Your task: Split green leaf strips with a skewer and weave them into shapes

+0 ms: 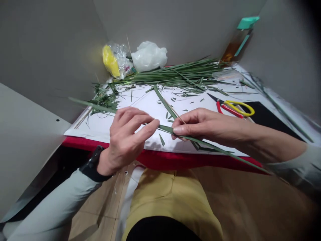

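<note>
The left hand (130, 137) hides a stretch of the green leaf strip (166, 128), whose left end is blurred. Both sleeves, left (57, 201) and right (298, 164), run out of view. The white bag's (149, 56) contents cannot be told.

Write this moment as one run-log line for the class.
left hand: holding leaf | right hand: holding same leaf, thin stick | scissors: lying on table

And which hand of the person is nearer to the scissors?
The right. The right hand is just left of the scissors in the picture; the left hand is farther left, beyond the right hand.
</note>
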A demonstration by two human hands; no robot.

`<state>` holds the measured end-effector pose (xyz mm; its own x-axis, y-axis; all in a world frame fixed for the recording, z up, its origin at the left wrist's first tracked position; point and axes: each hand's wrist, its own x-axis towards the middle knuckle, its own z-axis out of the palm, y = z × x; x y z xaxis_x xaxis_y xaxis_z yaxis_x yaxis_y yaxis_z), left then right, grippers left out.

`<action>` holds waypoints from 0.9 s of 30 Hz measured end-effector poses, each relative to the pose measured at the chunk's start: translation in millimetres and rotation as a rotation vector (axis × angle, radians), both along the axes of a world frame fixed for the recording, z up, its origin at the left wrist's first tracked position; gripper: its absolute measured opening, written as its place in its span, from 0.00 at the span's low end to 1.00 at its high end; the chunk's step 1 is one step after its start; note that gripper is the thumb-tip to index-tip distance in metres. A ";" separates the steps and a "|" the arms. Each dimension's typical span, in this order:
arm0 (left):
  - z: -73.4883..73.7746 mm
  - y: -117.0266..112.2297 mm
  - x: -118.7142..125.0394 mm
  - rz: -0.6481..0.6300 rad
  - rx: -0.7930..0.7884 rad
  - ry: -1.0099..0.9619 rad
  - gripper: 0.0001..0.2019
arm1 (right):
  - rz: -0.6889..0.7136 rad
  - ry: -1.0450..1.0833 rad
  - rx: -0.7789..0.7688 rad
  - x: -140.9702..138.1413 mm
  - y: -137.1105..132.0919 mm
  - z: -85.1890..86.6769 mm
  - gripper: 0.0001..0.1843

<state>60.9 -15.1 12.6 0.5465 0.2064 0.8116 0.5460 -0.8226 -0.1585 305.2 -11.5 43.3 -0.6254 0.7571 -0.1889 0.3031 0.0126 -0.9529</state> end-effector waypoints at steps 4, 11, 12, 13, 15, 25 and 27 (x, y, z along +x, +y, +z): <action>2.5 11.2 -8.5 -0.070 -0.085 0.097 0.11 | -0.017 0.005 -0.028 -0.3 9.3 -5.2 0.21; 7.9 28.3 -31.3 0.052 -0.510 0.168 0.09 | -0.081 -0.555 0.484 13.1 33.7 -29.8 0.17; 8.6 33.3 -34.0 0.053 -0.571 0.190 0.09 | -0.077 -0.662 0.525 14.0 34.0 -34.6 0.16; 9.0 38.6 -35.9 0.051 -0.626 0.212 0.10 | -0.072 -0.756 0.551 14.9 33.7 -38.7 0.16; 8.5 49.1 -36.6 0.047 -0.739 0.260 0.11 | -0.067 -0.890 0.597 18.4 33.7 -44.3 0.15; 0.5 89.7 -0.7 -0.014 -1.290 0.375 0.08 | -0.375 -0.837 0.719 65.2 58.4 -20.3 0.15; -0.9 96.2 3.7 -0.076 -1.351 0.387 0.09 | -0.553 -0.630 0.697 61.6 51.2 -12.2 0.17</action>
<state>64.6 81.1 11.8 0.7314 0.6554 -0.1886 0.5981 -0.4835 0.6391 366.8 39.7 31.1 -0.1072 0.9688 0.2236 0.8643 0.2019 -0.4607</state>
